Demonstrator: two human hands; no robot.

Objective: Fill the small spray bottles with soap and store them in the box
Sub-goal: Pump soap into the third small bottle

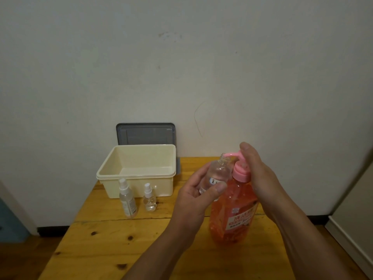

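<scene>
My left hand (198,196) grips a small clear bottle (217,174) with its cap off, tilted so its open neck sits under the pink pump spout (232,154). The big orange soap bottle (234,215) stands on the wooden table (121,249). My right hand (256,168) rests flat on top of the pink pump head. Two capped small spray bottles stand left of my hands: a taller one (127,199) and a short round one (149,199). Behind them sits the cream box (137,170), which looks to hold nothing.
A grey lid (145,134) leans against the wall behind the box. The wall runs close along the table's far edge. A pale cabinet edge (353,209) stands at the right. The floor shows left of the table.
</scene>
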